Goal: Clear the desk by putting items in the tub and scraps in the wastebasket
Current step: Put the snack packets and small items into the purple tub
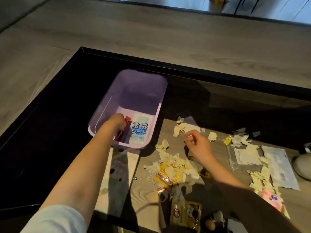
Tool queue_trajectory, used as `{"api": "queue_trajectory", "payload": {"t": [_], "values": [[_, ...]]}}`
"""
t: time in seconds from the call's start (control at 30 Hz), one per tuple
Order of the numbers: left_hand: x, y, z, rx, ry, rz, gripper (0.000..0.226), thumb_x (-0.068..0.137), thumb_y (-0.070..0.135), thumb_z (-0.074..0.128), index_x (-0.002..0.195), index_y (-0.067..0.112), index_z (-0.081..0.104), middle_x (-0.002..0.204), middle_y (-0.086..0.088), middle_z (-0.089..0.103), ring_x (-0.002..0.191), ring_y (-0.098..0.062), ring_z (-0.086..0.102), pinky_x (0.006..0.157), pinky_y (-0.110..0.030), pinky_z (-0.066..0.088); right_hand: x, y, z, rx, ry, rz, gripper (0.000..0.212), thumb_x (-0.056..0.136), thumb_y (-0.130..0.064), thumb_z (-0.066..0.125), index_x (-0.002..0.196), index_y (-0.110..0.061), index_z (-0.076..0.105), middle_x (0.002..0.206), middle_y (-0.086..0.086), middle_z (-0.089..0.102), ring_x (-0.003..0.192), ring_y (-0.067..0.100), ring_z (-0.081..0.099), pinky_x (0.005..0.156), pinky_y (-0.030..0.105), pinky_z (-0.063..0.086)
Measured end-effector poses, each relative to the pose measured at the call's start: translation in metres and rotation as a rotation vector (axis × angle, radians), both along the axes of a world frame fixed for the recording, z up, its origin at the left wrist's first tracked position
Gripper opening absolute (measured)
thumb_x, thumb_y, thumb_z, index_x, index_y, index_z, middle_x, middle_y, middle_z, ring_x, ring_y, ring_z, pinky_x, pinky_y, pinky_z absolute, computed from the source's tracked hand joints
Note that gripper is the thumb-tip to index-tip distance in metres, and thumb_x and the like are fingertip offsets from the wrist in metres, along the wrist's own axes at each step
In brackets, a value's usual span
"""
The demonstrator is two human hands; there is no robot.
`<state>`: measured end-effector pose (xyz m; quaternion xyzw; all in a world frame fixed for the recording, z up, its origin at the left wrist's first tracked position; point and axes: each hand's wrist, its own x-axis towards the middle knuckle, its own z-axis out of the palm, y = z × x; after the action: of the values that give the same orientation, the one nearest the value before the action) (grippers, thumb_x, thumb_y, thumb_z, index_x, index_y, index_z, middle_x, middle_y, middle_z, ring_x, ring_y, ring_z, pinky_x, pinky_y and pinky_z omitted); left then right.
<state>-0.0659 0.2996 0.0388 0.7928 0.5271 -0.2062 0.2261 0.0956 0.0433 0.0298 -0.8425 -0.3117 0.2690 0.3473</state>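
A grey wood-grain worktop [148, 175] sits beside a glossy black surface, with pale wood-look floor beyond. The purple tub [148, 78] stands on the black surface at the worktop's far left corner. In it a blue-and-white packet [139, 130] lies flat. Torn paper scraps [170, 158] litter the worktop, mixed with a yellow wrapper [165, 172], a clear zip bag [242, 158] and a white packet [279, 167].

The left hand [117, 121] reaches down inside the tub, arm stretched forward, its fingers curled round a red tube [127, 121] just beside the packet. The right hand [197, 144] hovers above the scraps, wrist bent, thumb and forefinger pinched together on a small shiny scrap [188, 136].
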Motion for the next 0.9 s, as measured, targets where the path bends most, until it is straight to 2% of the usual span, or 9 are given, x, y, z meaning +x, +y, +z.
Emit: {"api": "queue_trajectory", "payload": {"t": [0.2,0.33,0.47,0.6,0.67,0.73,0.77,0.83,0.9], "values": [[-0.001,-0.004,-0.006,0.029,-0.033,0.078,0.028,0.094,0.016,0.049,0.112,-0.002,0.059,0.11,-0.022,0.064,0.091,-0.035,0.063,0.075,-0.035,0.052,0.006,-0.016,-0.009,-0.02,0.002,-0.023,0.016,0.092,-0.009,0.052,0.101,-0.021,0.058,0.074,0.004,0.06,0.067,0.027,0.059,0.066,0.047,0.051],[-0.003,-0.008,0.001,0.046,-0.061,0.128,0.03,0.093,0.022,0.051,0.114,0.001,0.057,0.1,-0.018,0.063,0.082,-0.032,0.062,0.068,-0.036,0.051,0.007,-0.017,-0.009,-0.01,0.003,-0.023,0.017,0.093,-0.01,0.051,0.105,-0.019,0.058,0.077,0.005,0.06,0.069,0.026,0.059,0.067,0.044,0.052],[-0.002,-0.026,0.016,0.132,-0.238,0.118,0.046,0.088,0.03,0.058,0.127,0.006,0.049,0.129,-0.016,0.055,0.114,-0.034,0.054,0.089,-0.038,0.045,0.012,-0.023,-0.005,-0.017,0.014,-0.031,0.019,0.094,-0.012,0.048,0.108,-0.016,0.059,0.083,0.003,0.062,0.074,0.022,0.059,0.07,0.042,0.052],[0.0,-0.077,0.045,0.342,-0.438,0.115,0.055,0.08,0.037,0.068,0.126,0.012,0.051,0.129,-0.01,0.054,0.117,-0.03,0.05,0.089,-0.04,0.044,0.024,-0.04,-0.003,-0.049,0.002,0.003,0.02,0.095,-0.011,0.048,0.112,-0.013,0.058,0.083,-0.005,0.057,0.066,0.012,0.053,0.059,0.027,0.046],[0.002,-0.108,0.056,0.416,-0.493,0.066,0.059,0.077,0.04,0.07,0.125,0.012,0.051,0.13,-0.009,0.051,0.12,-0.029,0.045,0.093,-0.04,0.042,0.03,-0.052,-0.003,-0.089,-0.001,0.032,0.022,0.095,-0.01,0.048,0.114,-0.014,0.058,0.088,-0.004,0.058,0.065,0.009,0.052,0.055,0.02,0.041],[0.003,-0.142,0.063,0.458,-0.564,0.002,0.061,0.075,0.042,0.071,0.124,0.011,0.051,0.129,-0.008,0.05,0.12,-0.027,0.043,0.096,-0.04,0.039,0.034,-0.066,-0.006,-0.141,-0.024,0.089,0.025,0.093,-0.01,0.052,0.118,-0.013,0.058,0.103,0.004,0.062,0.079,0.012,0.057,0.066,0.022,0.046],[0.004,-0.16,0.064,0.466,-0.604,-0.022,0.061,0.075,0.042,0.071,0.123,0.011,0.052,0.128,-0.008,0.05,0.119,-0.026,0.043,0.097,-0.037,0.038,0.036,-0.072,-0.008,-0.179,-0.056,0.126,0.028,0.092,-0.01,0.054,0.12,-0.013,0.057,0.113,0.006,0.06,0.093,0.016,0.058,0.079,0.027,0.049],[0.005,-0.196,0.061,0.43,-0.689,-0.057,0.056,0.075,0.039,0.071,0.122,0.012,0.054,0.124,-0.006,0.05,0.117,-0.022,0.043,0.096,-0.03,0.035,0.039,-0.084,-0.014,-0.258,-0.149,0.205,0.036,0.089,-0.014,0.059,0.125,-0.015,0.055,0.126,0.007,0.054,0.117,0.022,0.05,0.099,0.035,0.043],[0.005,-0.224,0.049,0.346,-0.703,-0.09,0.053,0.077,0.039,0.07,0.121,0.016,0.054,0.121,-0.003,0.049,0.115,-0.018,0.043,0.094,-0.024,0.033,0.038,-0.091,-0.016,-0.327,-0.227,0.248,0.044,0.087,-0.02,0.063,0.129,-0.018,0.052,0.13,0.007,0.05,0.124,0.025,0.043,0.103,0.036,0.038]]}}
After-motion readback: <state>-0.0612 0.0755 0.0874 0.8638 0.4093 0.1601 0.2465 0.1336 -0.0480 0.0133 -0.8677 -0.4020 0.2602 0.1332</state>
